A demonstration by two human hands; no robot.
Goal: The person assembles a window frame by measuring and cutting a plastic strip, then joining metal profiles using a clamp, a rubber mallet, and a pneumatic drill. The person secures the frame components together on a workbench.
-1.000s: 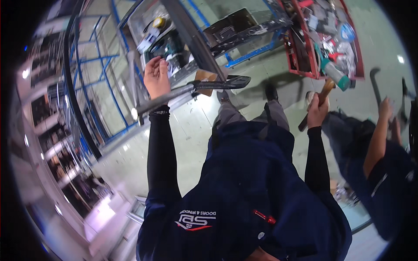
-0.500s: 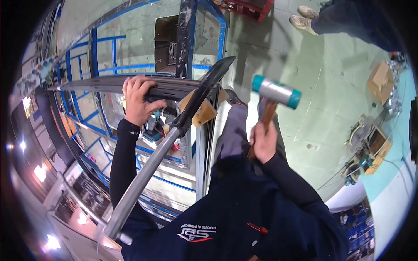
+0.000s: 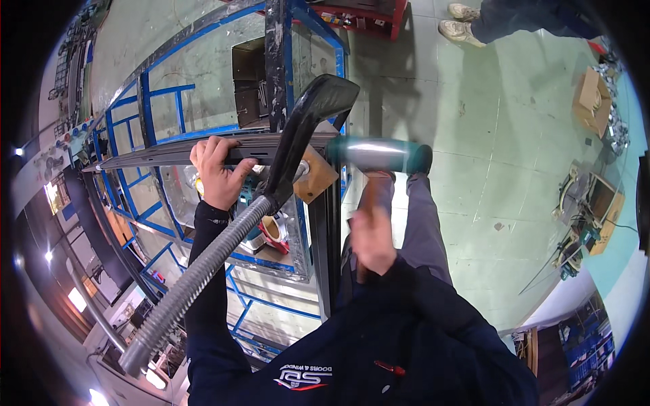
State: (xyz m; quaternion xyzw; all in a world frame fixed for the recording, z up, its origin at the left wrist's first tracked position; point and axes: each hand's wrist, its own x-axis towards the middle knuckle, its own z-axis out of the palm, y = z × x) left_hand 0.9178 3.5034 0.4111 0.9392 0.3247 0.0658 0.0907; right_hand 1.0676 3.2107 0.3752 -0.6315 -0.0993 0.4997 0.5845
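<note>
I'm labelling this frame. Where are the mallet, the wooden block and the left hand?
mallet (image 3: 376, 154), head view, on its blurred teal-and-white head.
wooden block (image 3: 317, 177), head view, on its flat tan face.
left hand (image 3: 218, 172), head view, on the back of the hand gripping the dark bar.

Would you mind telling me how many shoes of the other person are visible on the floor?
2: a pale shoe at the top edge, and a second shoe just below and left of it. Others may be out of frame.

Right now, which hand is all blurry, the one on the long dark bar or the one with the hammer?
The right hand with the hammer is blurry; the left hand gripping the dark bar looks sharp.
</note>
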